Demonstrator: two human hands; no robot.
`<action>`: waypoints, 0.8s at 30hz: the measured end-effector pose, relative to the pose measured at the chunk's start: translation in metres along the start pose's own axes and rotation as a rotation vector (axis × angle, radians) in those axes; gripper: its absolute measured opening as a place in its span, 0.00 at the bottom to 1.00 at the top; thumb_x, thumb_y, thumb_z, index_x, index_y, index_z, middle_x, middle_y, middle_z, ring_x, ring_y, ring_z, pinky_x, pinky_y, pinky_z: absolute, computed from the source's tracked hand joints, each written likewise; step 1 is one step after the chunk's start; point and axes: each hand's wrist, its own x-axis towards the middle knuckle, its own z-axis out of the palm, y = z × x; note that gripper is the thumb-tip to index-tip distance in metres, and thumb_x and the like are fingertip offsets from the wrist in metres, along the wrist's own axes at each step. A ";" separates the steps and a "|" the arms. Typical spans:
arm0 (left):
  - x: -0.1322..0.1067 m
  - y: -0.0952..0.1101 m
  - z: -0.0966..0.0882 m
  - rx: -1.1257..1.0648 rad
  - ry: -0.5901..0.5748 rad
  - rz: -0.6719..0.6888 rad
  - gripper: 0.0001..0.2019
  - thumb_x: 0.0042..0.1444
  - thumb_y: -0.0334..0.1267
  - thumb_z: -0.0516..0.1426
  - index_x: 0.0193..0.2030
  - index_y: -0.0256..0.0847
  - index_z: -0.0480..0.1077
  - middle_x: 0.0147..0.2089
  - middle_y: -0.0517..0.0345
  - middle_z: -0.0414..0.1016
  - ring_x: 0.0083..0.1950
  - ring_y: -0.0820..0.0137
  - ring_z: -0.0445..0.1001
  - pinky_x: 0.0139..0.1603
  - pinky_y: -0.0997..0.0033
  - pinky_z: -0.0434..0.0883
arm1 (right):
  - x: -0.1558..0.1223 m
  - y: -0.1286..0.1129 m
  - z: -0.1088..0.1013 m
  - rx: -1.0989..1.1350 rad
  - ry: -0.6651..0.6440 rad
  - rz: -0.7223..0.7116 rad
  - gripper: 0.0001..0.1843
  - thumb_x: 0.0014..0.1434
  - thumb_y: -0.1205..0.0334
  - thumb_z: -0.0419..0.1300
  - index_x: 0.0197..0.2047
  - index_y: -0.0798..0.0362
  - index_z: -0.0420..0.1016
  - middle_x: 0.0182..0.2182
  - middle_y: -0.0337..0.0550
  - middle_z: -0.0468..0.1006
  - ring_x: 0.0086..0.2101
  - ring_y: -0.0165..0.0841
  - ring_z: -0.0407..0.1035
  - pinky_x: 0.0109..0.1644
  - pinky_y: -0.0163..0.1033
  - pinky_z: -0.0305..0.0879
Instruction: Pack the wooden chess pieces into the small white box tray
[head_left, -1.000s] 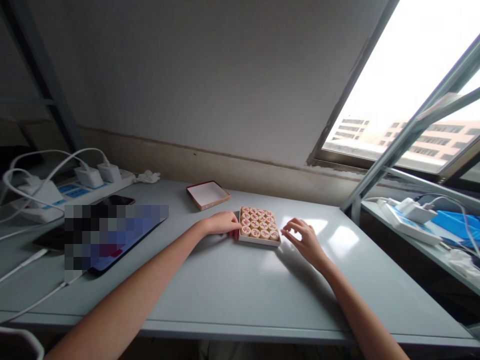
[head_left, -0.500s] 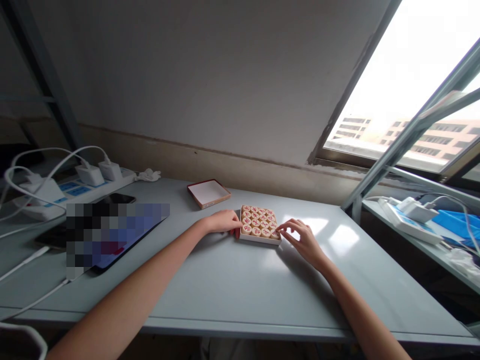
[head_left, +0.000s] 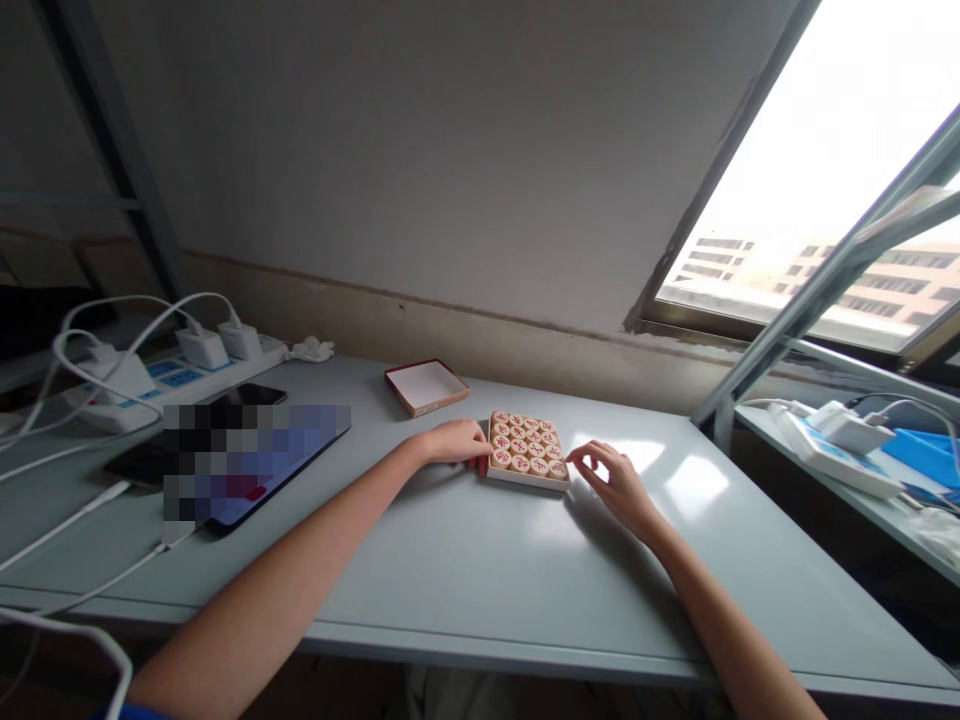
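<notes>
A shallow box [head_left: 529,481] stands on the desk, filled with round wooden xiangqi pieces [head_left: 538,466] that carry red characters. My left hand [head_left: 456,443] grips the left side of the box, its thumb near the front corner and the other fingers curled, partly hidden. At the right front corner is my right hand [head_left: 606,475], its fingers bent and apart with nothing seen in them. Its fingertips are beside the box edge, close to the corner piece. Behind the box lies its lid [head_left: 427,383], upturned with the white inside showing.
On the left of the grey desk [head_left: 450,570] are a tablet [head_left: 300,450], a dark phone [head_left: 259,394] and a white power strip [head_left: 191,377] with chargers and cables. A metal post [head_left: 727,385] rises at the right, by another power strip [head_left: 840,455].
My right hand's fingers have come off the right front corner piece and now sit just beside the box. My left hand keeps its hold. The whole view has shifted slightly.
</notes>
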 end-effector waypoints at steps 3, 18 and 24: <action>0.001 -0.001 0.001 0.031 -0.002 0.008 0.16 0.48 0.40 0.48 0.22 0.38 0.74 0.21 0.60 0.70 0.21 0.75 0.63 0.23 0.76 0.57 | 0.000 -0.003 -0.002 0.076 -0.032 -0.015 0.11 0.57 0.59 0.49 0.32 0.51 0.70 0.29 0.43 0.71 0.29 0.33 0.64 0.35 0.38 0.60; 0.004 -0.040 -0.013 0.462 0.623 -0.202 0.10 0.57 0.32 0.47 0.39 0.34 0.69 0.42 0.43 0.71 0.45 0.58 0.69 0.45 0.63 0.62 | 0.003 -0.003 -0.006 0.179 0.032 0.044 0.14 0.56 0.51 0.47 0.30 0.51 0.66 0.28 0.44 0.73 0.29 0.34 0.66 0.32 0.39 0.61; -0.008 0.021 -0.004 0.028 0.914 0.081 0.13 0.59 0.43 0.45 0.45 0.41 0.63 0.38 0.54 0.73 0.40 0.68 0.71 0.40 0.73 0.63 | 0.004 -0.003 -0.008 0.230 0.166 0.151 0.20 0.55 0.44 0.46 0.37 0.51 0.67 0.37 0.47 0.73 0.35 0.38 0.66 0.38 0.42 0.62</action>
